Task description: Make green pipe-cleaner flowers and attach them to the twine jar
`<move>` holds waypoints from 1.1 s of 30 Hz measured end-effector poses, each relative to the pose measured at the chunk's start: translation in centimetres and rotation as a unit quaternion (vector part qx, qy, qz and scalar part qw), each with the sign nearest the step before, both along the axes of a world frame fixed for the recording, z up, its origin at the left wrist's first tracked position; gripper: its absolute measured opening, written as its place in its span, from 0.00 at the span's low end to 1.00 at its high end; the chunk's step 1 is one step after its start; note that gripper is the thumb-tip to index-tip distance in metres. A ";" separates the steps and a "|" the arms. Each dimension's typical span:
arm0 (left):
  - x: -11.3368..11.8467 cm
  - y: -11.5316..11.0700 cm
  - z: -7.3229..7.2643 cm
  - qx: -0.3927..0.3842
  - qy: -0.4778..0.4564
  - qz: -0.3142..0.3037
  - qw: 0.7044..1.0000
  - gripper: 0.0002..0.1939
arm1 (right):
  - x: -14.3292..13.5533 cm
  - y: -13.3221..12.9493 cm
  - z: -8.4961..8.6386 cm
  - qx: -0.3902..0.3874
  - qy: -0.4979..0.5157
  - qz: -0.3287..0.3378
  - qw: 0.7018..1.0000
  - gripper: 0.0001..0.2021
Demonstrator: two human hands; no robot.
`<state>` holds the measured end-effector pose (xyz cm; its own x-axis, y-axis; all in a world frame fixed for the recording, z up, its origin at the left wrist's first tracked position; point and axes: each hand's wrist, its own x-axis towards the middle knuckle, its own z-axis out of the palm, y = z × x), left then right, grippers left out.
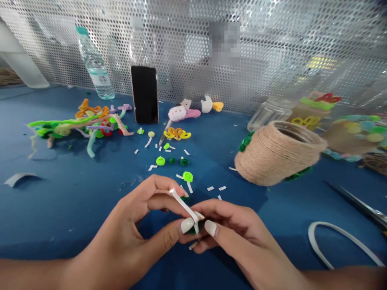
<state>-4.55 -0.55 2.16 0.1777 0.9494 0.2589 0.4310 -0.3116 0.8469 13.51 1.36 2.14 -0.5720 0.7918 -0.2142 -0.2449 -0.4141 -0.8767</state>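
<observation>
Between the thumb and fingers of my left hand [121,237] is a narrow white tape strip [183,204], its free end sticking up to the left. The strip's lower end lies against a dark green fuzzy piece [192,230], mostly covered by fingertips. My right hand [248,233] is closed around the same piece from the other side, its thumb beside the strip. Just beyond the fingers, a bright green pom-pom [188,176] has white strips at it. Farther off are a lime pom-pom [160,161] and two dark green ones [171,160].
At right, a twine-wrapped jar [278,155] lies tilted near a clear jar [269,112], scissors [359,201] and a white tape loop [314,241]. Pipe cleaners [75,127] are piled left. A phone [145,94] and water bottle [96,68] stand by the perforated metal panel [181,36].
</observation>
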 end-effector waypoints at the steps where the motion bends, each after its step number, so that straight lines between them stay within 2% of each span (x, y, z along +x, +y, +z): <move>1: 0.0 0.1 0.1 -0.003 0.003 0.000 1.000 0.05 | 0.0 0.0 0.0 -0.003 -0.006 0.000 1.000 0.04; 8: 0.3 0.6 0.2 -0.006 0.013 0.006 1.000 0.03 | -0.1 -0.1 0.0 0.000 -0.044 0.000 0.999 0.04; 15: -0.1 0.2 0.1 0.045 0.027 -0.013 0.999 0.07 | -0.2 0.1 0.0 0.018 -0.054 -0.004 0.998 0.07; 22: -0.4 -0.2 -0.1 0.056 0.005 -0.052 0.997 0.11 | 0.1 -0.1 0.2 0.003 -0.030 -0.027 0.999 0.11; 25: -0.6 -0.3 0.0 0.081 0.002 -0.062 0.995 0.11 | 0.1 -0.2 0.4 0.005 -0.058 -0.030 0.998 0.10; 30: -0.7 -0.7 0.4 0.106 0.047 -0.056 0.992 0.13 | 0.0 -0.1 0.6 0.007 -0.076 -0.028 0.997 0.09; 33: -0.6 -1.0 0.2 0.157 0.061 -0.068 0.983 0.16 | 0.0 -0.2 0.6 0.011 -0.073 -0.025 0.997 0.09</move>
